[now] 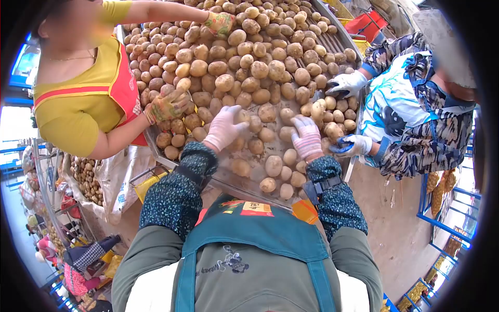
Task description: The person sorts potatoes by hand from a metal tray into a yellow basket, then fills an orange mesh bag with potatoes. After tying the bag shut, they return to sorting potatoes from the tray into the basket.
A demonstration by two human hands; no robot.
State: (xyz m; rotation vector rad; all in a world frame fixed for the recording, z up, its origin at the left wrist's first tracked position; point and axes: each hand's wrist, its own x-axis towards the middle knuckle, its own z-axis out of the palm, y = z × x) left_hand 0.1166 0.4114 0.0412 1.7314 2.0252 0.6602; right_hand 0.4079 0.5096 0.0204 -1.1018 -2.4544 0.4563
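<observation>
Both my hands wear white and pink striped gloves over a metal sorting table heaped with potatoes. My left hand is spread, its thumb and fingers apart, beside a few potatoes near the middle of the table. Opposite it, my right hand has its fingers stretched out, close to or touching a potato; the exact contact is hard to see. Between and below the hands lie several loose potatoes on the bare metal near my edge.
At left, a co-worker's gloved hand rests by the heap; that person's other hand reaches across the far potatoes. A co-worker at right has white-gloved hands beside smaller potatoes. A potato-filled sack stands at lower left.
</observation>
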